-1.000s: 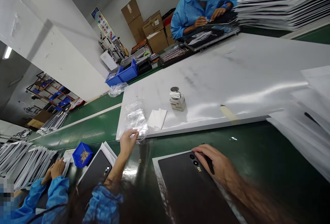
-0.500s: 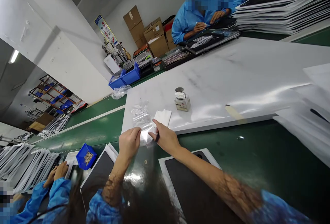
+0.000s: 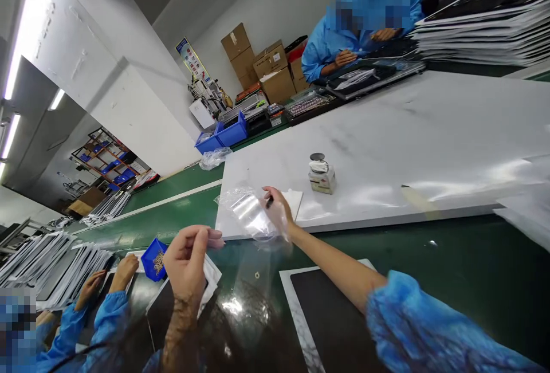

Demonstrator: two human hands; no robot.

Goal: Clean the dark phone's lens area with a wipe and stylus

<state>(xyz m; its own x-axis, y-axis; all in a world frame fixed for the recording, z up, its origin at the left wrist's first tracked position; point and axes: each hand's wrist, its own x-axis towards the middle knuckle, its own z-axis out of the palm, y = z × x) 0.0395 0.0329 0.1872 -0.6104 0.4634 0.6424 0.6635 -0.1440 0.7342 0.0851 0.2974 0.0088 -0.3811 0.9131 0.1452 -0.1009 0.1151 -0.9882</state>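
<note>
Grip-wise, the right hand (image 3: 278, 212) is reaching out toward 12 o'clock with its fingers closed around the crumpled clear plastic bag (image 3: 251, 215), and there's a small dark pen-like tool (image 3: 269, 203) tucked between the fingers too. Left hand (image 3: 187, 258) is lifted closer in, at about 10 o'clock from the black panel, thumb and fingertips pinched together; whether there's a tiny part or a bit of film in that pinch, I honestly can't tell.

The bag sits right at the near edge of the white board (image 3: 387, 132), partly hanging over onto the green bench (image 3: 429, 247), just beside a folded white cloth (image 3: 296, 198). At 1 o'clock from the bag there's a small bottle (image 3: 322, 175) standing upright on the board.

Handling-wise, I'd say that bag is basically weightless, floppy and slick: thin film that crumples and slides rather than holds a shape. Best place to take it looks like a corner or the open edge, pinched flat, since a grab in the middle just bunches it up. A black panel (image 3: 339, 327) in a white frame lies on the bench at 6 o'clock. Off at 9 o'clock, a co-worker's hands (image 3: 124, 270) sit near a small blue bin (image 3: 154, 258) of tiny parts.
</note>
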